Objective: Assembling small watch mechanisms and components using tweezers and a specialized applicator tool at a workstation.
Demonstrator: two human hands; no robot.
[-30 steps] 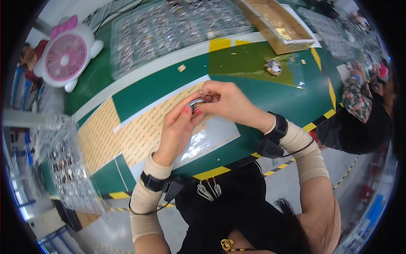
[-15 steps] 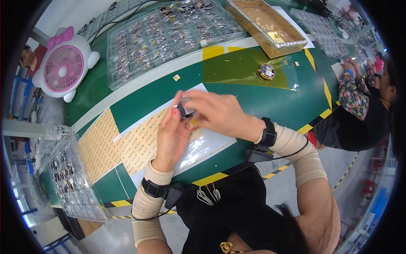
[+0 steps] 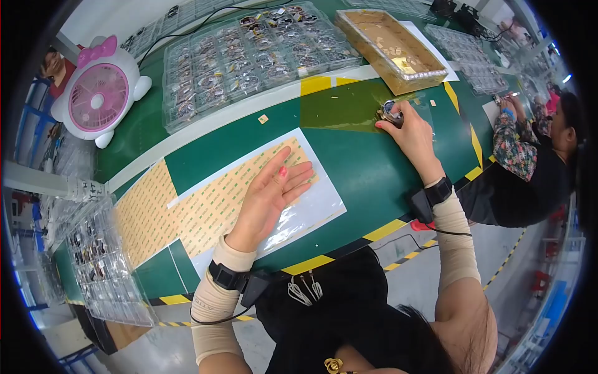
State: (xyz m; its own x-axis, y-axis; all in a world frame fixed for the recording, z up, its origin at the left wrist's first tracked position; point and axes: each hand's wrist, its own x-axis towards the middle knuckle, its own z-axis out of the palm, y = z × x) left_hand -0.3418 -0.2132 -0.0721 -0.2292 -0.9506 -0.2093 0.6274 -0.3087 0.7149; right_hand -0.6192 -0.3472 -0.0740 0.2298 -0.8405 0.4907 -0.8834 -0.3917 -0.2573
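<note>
My left hand point(image 3: 261, 202) hovers above the sheet of small tan stickers point(image 3: 215, 193), palm turned up and fingers spread, with nothing in it. At the far right of the bench, the thumb and fingers of my right hand point(image 3: 412, 136) close round a small round watch-like part point(image 3: 389, 110) with a metallic rim. It is at the transparent yellow film point(image 3: 339, 112). My fingers cover part of it, so I cannot tell whether one or two such parts are there. The sticker sheet's right end is glossy bare backing.
Clear trays point(image 3: 249, 53) of round parts stand at the back; another tray point(image 3: 106, 268) is at the left. A shallow box point(image 3: 430, 81) holds tan scraps. A pink-and-white fan point(image 3: 99, 100) stands far left. A co-worker point(image 3: 529, 149) sits at the right.
My hands have parted. The right has moved away to the right, onto the round part at the yellow film. The left stays over the stickers, and the dark round part is gone from it.
</note>
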